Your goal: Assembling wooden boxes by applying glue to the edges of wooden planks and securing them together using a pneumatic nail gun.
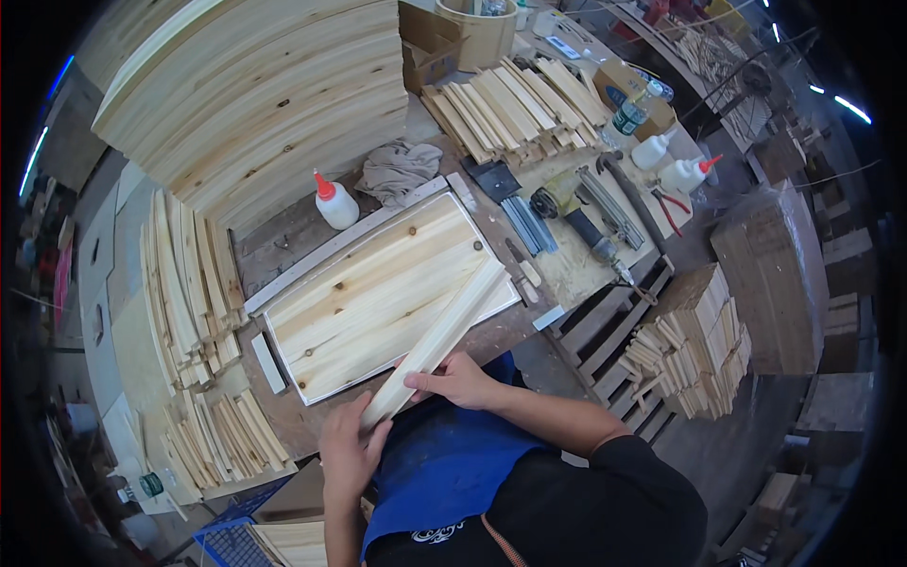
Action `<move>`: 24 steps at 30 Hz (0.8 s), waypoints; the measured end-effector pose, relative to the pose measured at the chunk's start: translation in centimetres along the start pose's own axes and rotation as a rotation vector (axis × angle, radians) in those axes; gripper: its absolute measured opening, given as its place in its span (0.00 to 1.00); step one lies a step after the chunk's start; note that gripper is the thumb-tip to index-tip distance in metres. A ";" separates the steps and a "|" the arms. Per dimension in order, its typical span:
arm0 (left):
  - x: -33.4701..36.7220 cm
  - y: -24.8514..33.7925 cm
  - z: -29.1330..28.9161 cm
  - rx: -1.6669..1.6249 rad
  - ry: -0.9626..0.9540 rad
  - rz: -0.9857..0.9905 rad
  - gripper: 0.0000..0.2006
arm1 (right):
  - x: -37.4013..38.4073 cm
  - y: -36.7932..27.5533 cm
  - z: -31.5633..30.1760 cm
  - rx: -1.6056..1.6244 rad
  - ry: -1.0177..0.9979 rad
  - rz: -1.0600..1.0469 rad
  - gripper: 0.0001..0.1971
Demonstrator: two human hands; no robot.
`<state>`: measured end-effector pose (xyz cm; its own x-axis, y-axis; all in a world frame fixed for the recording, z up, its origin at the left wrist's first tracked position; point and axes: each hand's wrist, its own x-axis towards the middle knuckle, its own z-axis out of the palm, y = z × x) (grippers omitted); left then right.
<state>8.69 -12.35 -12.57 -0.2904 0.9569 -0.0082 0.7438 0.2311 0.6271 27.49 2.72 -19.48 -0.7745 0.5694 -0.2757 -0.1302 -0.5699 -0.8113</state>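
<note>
A pale wooden strip (439, 333) slants up and to the right over a knotty pine panel (378, 283). My left hand (350, 442) grips the strip's near end, thumb and fingers on either side. A little higher, my right hand (452, 382) also has hold of it, thumb on top. The panel lies flat on the workbench with a thin white line along its edges. Behind it a straight bar (345, 244) runs along the far side. Beyond the bar stands a white glue bottle (336, 203) with a red tip, beside a crumpled grey cloth (399, 172).
Strip stacks stand left (189, 283) and at the back (520, 106). A tall stack of boards (265, 104) rises at the back left. To the right lie a nail gun (581, 222), grey staple strips (529, 225), a hammer (633, 194) and red-handled pliers (673, 213).
</note>
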 end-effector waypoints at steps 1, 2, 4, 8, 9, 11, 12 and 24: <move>0.8 0.5 0.6 -0.055 -0.008 0.017 0.21 | -0.1 0.4 0.2 -0.008 0.017 0.026 0.17; 1.5 0.9 1.0 -0.108 -0.013 0.032 0.21 | -0.1 0.7 0.4 -0.015 0.031 0.053 0.17; 2.6 1.1 1.1 -0.153 -0.024 0.041 0.21 | -0.3 0.9 0.6 0.012 0.064 0.043 0.17; 4.0 0.6 0.6 -0.217 0.018 -0.047 0.19 | -1.0 1.1 0.2 0.055 0.150 0.000 0.16; 4.4 0.0 0.2 -0.165 0.062 -0.027 0.19 | -1.3 0.9 -0.3 0.049 0.166 -0.021 0.15; 5.1 -1.1 -0.6 -0.062 0.144 0.018 0.18 | -1.9 0.6 -1.1 0.056 0.187 -0.039 0.15; 5.3 -1.6 -0.8 -0.054 0.136 0.014 0.18 | -2.1 0.4 -1.5 0.081 0.206 -0.026 0.15; 12.0 -5.2 -0.1 0.167 0.274 0.143 0.20 | -4.0 0.4 -4.6 0.119 0.269 -0.012 0.15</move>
<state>1.27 -2.06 -15.79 -0.3100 0.9041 0.2942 0.8705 0.1455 0.4702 33.37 2.92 -21.07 -0.5823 0.7044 -0.4060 -0.2229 -0.6186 -0.7534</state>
